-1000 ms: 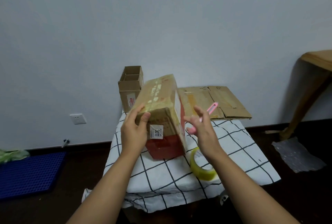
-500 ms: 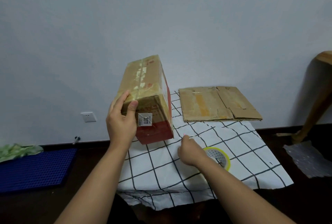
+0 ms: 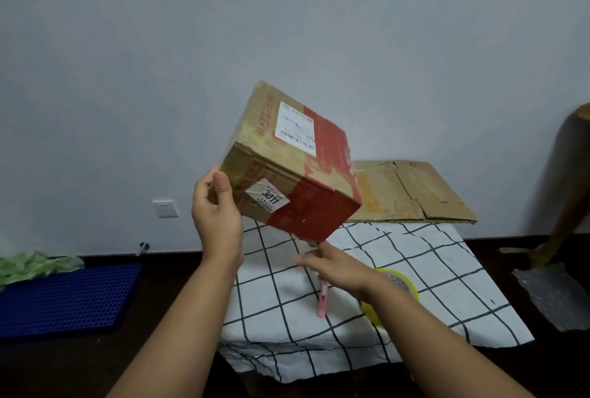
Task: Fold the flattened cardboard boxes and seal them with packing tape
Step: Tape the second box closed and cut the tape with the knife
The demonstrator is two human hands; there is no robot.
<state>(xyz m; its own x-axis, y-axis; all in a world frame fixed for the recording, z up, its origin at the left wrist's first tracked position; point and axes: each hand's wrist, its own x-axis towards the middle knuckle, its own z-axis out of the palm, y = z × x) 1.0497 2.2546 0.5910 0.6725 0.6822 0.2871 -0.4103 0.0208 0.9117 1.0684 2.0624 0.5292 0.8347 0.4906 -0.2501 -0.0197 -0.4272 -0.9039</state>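
Fingers of the left hand (image 3: 217, 222) grip the tilted box (image 3: 293, 164) mid-frame (checking seams, likely) while the right hand (image 3: 338, 266) reaches, fingers loose.

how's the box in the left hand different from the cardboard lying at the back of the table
The held box is folded up into a closed shape with taped edges; the flattened cardboard is still a flat sheet. The held box is tilted in the air, gripped by the left hand; the flattened cardboard lies on the table by the wall. The held box has red areas and white labels; the flattened cardboard is mostly plain. Both are worn brown cardboard.
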